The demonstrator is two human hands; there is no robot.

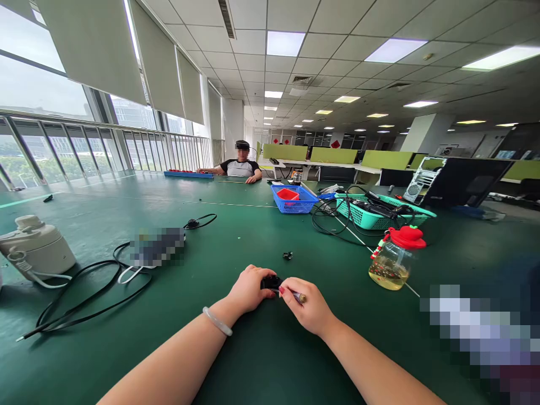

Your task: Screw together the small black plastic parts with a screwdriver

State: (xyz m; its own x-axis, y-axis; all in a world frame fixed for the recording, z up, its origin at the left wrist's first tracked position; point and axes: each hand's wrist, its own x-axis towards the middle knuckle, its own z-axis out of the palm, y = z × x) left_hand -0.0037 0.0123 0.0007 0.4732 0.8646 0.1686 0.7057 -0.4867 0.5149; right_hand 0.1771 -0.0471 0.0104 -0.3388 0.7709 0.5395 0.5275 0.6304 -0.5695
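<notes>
On the green table, the fingers of my left hand (251, 291) are closed around a small black plastic part (270, 282). A slim screwdriver (298, 296) with a gold-coloured end is pinched in my right hand (311, 308). The screwdriver points left toward the black part; its tip is hidden by my fingers, so contact cannot be made out. Just beyond my hands lies a loose small black piece (287, 256).
Left are a white device (37, 247) and a black cable (80, 268). A red-lidded bottle (392, 264) stands right. Farther back are a blue basket (294, 206), a teal basket (363, 219) with cables, and a monitor (468, 180). Another person (240, 167) sits across the table.
</notes>
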